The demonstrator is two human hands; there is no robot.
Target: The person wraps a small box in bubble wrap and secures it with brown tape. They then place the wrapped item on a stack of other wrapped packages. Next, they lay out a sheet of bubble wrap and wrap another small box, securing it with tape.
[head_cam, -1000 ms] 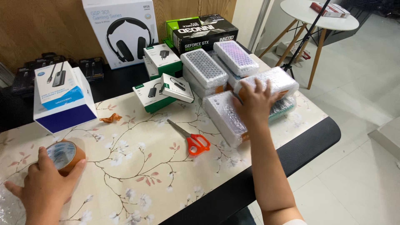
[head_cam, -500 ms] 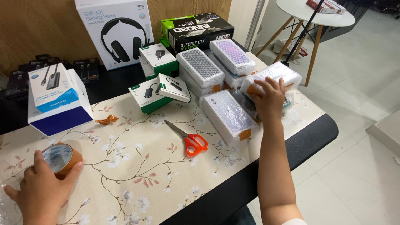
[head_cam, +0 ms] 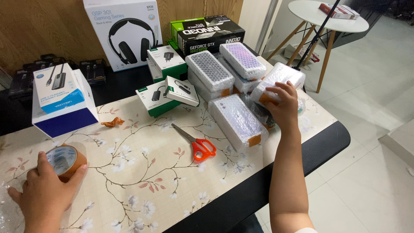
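Flowered cloth point(head_cam: 142, 181) covers the long table, which stands before a wooden wall and beside a pale tiled floor.

At the grip, the right hand point(head_cam: 282, 105) closes around the near end of a bubble-wrapped parcel point(head_cam: 280, 80), thumb on one side and fingers curled over the top, so the parcel is pinched at its taped corner. That parcel sits at the far right of the table, resting partly on other wrapped parcels, and the hold at its end looks suited to lifting or steadying it on the stack. The right forearm reaches straight out from the lower edge of the view, wrist bent slightly up.

The left hand point(head_cam: 43, 194) lies at the table's near left corner, fingers spread and pressed against the side of a roll of brown tape point(head_cam: 64, 160), which stands tilted on the cloth; the palm seems to keep it from rolling. The left wrist is low, close to the surface.

Around the parcel, three more wrapped parcels point(head_cam: 237, 121) lie side by side. Orange-handled scissors point(head_cam: 196, 144) rest shut between the two hands. Behind them stand small green-and-white boxes point(head_cam: 166, 92), a blue-and-white box point(head_cam: 62, 101), a headphone box point(head_cam: 125, 32) and a black-and-green box point(head_cam: 209, 32). A round white table point(head_cam: 323, 17) stands well apart on the floor.
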